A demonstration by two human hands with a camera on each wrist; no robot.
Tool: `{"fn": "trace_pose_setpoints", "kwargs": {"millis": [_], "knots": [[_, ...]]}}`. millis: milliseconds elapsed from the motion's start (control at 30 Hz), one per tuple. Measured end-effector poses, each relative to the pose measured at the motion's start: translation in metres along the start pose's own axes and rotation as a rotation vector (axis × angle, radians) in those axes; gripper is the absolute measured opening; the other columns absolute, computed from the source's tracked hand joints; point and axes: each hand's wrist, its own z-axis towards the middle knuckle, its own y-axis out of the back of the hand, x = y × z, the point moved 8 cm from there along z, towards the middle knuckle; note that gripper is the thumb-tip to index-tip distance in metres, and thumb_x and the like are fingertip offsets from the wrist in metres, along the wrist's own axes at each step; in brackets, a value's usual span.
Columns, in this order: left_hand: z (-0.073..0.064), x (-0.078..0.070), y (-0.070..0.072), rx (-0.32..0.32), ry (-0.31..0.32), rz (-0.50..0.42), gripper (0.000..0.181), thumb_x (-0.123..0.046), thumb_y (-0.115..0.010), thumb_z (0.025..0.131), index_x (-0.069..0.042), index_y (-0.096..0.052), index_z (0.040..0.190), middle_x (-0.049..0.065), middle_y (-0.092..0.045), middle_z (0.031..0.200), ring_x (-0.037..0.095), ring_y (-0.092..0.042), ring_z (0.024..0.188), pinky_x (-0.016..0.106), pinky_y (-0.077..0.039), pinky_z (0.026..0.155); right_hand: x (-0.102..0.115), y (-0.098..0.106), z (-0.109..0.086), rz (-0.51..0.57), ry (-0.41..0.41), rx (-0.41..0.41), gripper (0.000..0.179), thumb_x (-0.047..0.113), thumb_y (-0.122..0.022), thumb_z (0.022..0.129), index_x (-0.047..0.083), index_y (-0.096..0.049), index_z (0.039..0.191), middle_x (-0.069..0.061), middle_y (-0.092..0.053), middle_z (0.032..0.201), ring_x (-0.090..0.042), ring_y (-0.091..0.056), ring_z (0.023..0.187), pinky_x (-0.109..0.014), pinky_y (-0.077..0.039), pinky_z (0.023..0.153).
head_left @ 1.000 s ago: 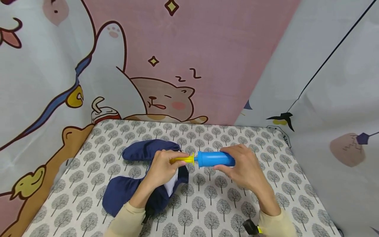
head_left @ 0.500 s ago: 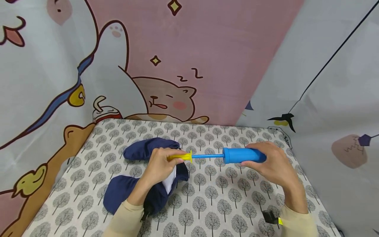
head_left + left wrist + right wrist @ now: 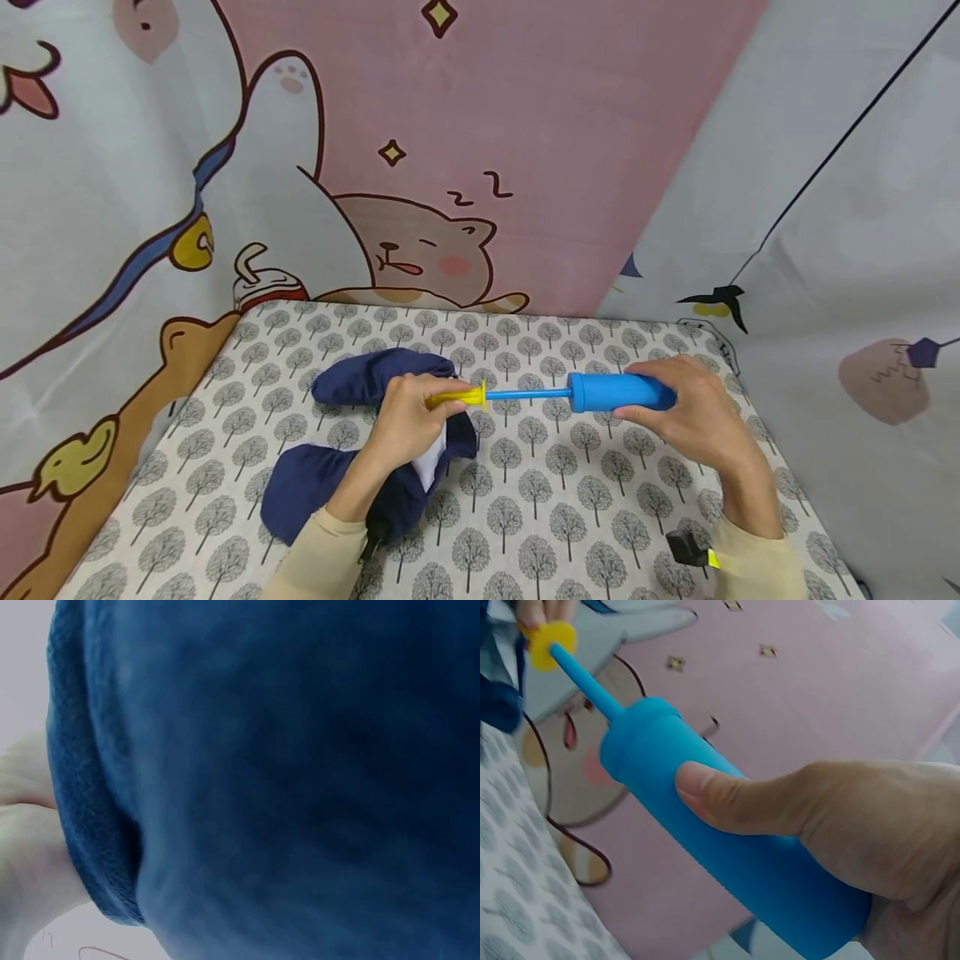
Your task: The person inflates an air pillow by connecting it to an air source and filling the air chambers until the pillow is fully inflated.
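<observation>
A blue hand balloon pump (image 3: 613, 392) is held level over the table, with its thin blue rod (image 3: 528, 394) drawn well out of the barrel. My left hand (image 3: 405, 425) pinches the yellow end piece (image 3: 459, 397) between thumb and fingers. Round the barrel curls my right hand (image 3: 705, 421); in the right wrist view the thumb (image 3: 735, 799) presses along its side. Under my left forearm lies a navy-blue, U-shaped padded cloth item (image 3: 303, 492), like a neck pillow, with a white patch (image 3: 429, 462) showing. Blurred navy cloth (image 3: 285, 780) blocks most of the left wrist view.
The table wears a white cloth (image 3: 536, 508) printed with grey trees. Cartoon-printed fabric (image 3: 570, 125) hangs behind it and at both sides, close to the table's edges.
My right hand has moved right with the barrel, drawing the rod out between it and the yellow end. Over the last half second, both hands have hardly moved.
</observation>
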Motion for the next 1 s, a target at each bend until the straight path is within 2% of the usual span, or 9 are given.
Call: {"fn": "trace_pose_setpoints", "kwargs": {"millis": [133,267,333,500,733,800,900,967,1000], "knots": [[0.0,-0.001,0.004,-0.032,-0.015,0.006,0.027,-0.005,-0.091,0.093,-0.016,-0.091,0.117,0.004,-0.089,0.109,0.002,-0.056,0.066,0.023,-0.045,0.073,0.018,-0.009,0.006,0.01,0.019,-0.02,0.058,0.024,-0.108,0.073,0.008,-0.084,0.124,-0.011,-0.085,0.116,-0.034,-0.074,0.108,-0.051,-0.055,0.089],[-0.001,0.0,0.002,-0.022,0.001,-0.007,0.027,-0.005,-0.091,0.093,-0.016,-0.091,0.118,0.004,-0.089,0.109,0.002,-0.055,0.066,0.022,-0.046,0.069,0.031,-0.019,0.008,0.001,0.043,-0.035,0.058,0.021,-0.109,0.072,0.005,-0.084,0.122,-0.011,-0.086,0.114,-0.03,-0.072,0.103,-0.048,-0.055,0.085],[-0.002,0.0,0.0,-0.015,0.007,-0.003,0.027,-0.006,-0.091,0.093,-0.016,-0.091,0.118,0.004,-0.089,0.11,0.002,-0.058,0.068,0.024,-0.05,0.073,0.037,-0.023,0.009,-0.005,0.047,-0.033,0.058,0.022,-0.108,0.072,0.004,-0.084,0.122,-0.012,-0.086,0.114,-0.03,-0.071,0.102,-0.048,-0.054,0.086],[-0.004,-0.001,-0.003,-0.015,0.005,0.025,0.028,-0.008,-0.091,0.093,-0.015,-0.09,0.119,0.002,-0.089,0.111,0.002,-0.066,0.076,0.039,-0.048,0.098,0.048,-0.037,0.01,-0.007,0.054,-0.019,0.057,0.026,-0.108,0.074,0.004,-0.084,0.12,-0.012,-0.086,0.114,-0.032,-0.073,0.103,-0.048,-0.055,0.086],[-0.002,-0.001,-0.009,0.014,0.001,0.025,0.028,-0.007,-0.09,0.094,-0.016,-0.09,0.12,0.003,-0.089,0.111,0.001,-0.053,0.064,0.032,-0.045,0.083,0.066,-0.048,0.013,-0.019,0.094,-0.027,0.056,0.03,-0.108,0.075,0.003,-0.084,0.119,-0.012,-0.087,0.112,-0.03,-0.074,0.098,-0.045,-0.056,0.083],[-0.002,-0.001,-0.011,0.025,0.008,0.015,0.028,-0.007,-0.09,0.094,-0.016,-0.09,0.12,0.003,-0.089,0.11,0.0,-0.053,0.064,0.037,-0.048,0.089,0.07,-0.051,0.013,-0.021,0.091,-0.021,0.056,0.031,-0.107,0.076,0.003,-0.084,0.12,-0.012,-0.087,0.113,-0.031,-0.075,0.1,-0.046,-0.058,0.084],[-0.002,-0.002,-0.013,0.029,0.005,0.0,0.027,-0.006,-0.09,0.094,-0.015,-0.09,0.119,0.004,-0.089,0.11,0.002,-0.06,0.071,0.056,-0.052,0.107,0.074,-0.055,0.013,-0.022,0.083,-0.017,0.058,0.033,-0.106,0.077,0.003,-0.084,0.121,-0.014,-0.087,0.114,-0.033,-0.076,0.102,-0.049,-0.06,0.085],[-0.002,-0.004,-0.015,0.032,0.002,-0.011,0.026,-0.006,-0.09,0.094,-0.013,-0.09,0.119,0.005,-0.089,0.111,0.005,-0.067,0.077,0.066,-0.049,0.114,0.077,-0.057,0.013,-0.027,0.082,-0.019,0.059,0.034,-0.106,0.077,0.003,-0.084,0.122,-0.014,-0.087,0.114,-0.033,-0.076,0.102,-0.05,-0.061,0.086],[-0.002,-0.005,-0.015,0.031,-0.001,-0.011,0.026,-0.006,-0.09,0.094,-0.013,-0.09,0.119,0.006,-0.089,0.111,0.006,-0.069,0.079,0.067,-0.048,0.116,0.078,-0.058,0.013,-0.029,0.081,-0.022,0.059,0.035,-0.106,0.077,0.003,-0.084,0.122,-0.014,-0.087,0.114,-0.033,-0.076,0.102,-0.05,-0.061,0.086]]}}
